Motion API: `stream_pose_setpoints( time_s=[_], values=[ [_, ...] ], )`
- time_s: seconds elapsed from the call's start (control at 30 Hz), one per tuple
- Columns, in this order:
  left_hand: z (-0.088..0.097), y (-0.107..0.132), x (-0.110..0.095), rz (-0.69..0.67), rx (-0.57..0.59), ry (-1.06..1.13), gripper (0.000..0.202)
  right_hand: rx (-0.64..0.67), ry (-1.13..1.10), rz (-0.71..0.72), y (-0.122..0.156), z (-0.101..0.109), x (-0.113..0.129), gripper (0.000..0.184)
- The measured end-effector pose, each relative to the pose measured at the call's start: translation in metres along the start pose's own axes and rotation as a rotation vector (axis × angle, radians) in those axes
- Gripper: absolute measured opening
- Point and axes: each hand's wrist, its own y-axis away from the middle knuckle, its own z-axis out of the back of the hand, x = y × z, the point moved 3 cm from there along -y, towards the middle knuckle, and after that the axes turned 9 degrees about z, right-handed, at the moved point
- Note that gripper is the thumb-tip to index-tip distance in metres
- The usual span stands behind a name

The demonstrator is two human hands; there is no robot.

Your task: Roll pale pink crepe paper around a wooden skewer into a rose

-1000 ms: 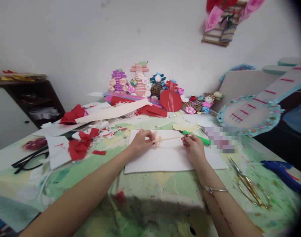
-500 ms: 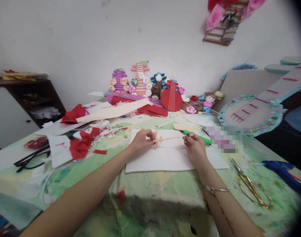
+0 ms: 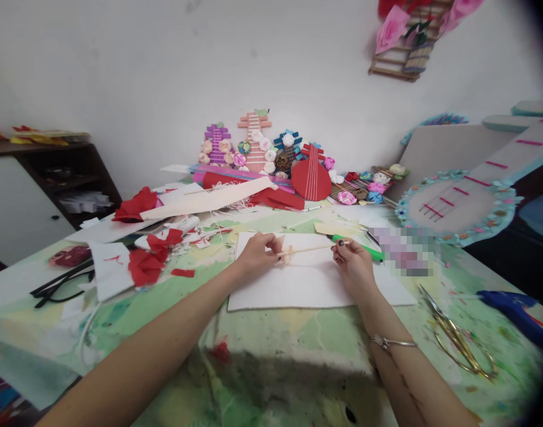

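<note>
A thin pale wooden stick (image 3: 310,249) stretches between my two hands over a white board (image 3: 293,290). My left hand (image 3: 263,252) is closed at the stick's left end, where a small piece of peach-coloured, thin paper-like material (image 3: 287,254) sits around or against it. My right hand (image 3: 352,261) pinches the stick's other end between thumb and fingers. Just beyond that hand lies a green pen-like tool (image 3: 372,254), partly hidden by the fingers.
Gold-handled scissors (image 3: 460,341) and a blue glue gun (image 3: 515,314) lie at the right. Red crepe paper (image 3: 147,267), white scraps and black-framed glasses (image 3: 70,287) cover the left side. Decorated paper instruments (image 3: 311,178) stand along the wall, and a large lute-shaped model (image 3: 451,204) leans at right.
The whole view has shifted very slightly, so things appear a little further right. Both hands keep the same hold on the stick, with hardly any movement.
</note>
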Motion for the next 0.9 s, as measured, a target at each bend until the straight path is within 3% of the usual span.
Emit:
stream_pose_setpoints(
  time_s=[0.37, 0.57, 0.73, 0.8, 0.9],
  values=[
    [0.001, -0.003, 0.001, -0.008, -0.019, -0.114, 0.002, -0.008, -0.024, 0.012, 0.001, -0.002, 0.005, 0.025],
    [0.005, -0.004, -0.002, -0.005, 0.000, -0.087, 0.005, -0.284, -0.168, 0.165, -0.012, 0.025, 0.015, 0.028],
    [0.004, 0.000, -0.008, -0.042, 0.042, -0.022, 0.007, -0.415, -0.269, 0.192, -0.018, 0.034, 0.027, 0.020],
    [0.003, 0.001, -0.010, -0.049, 0.043, -0.016, 0.006, -0.386, -0.218, 0.216, -0.017, 0.026, 0.036, 0.021],
    [0.002, 0.002, -0.012, -0.058, 0.046, -0.018, 0.006, -0.126, -0.070, 0.216, -0.016, -0.005, 0.053, 0.024]
  ],
)
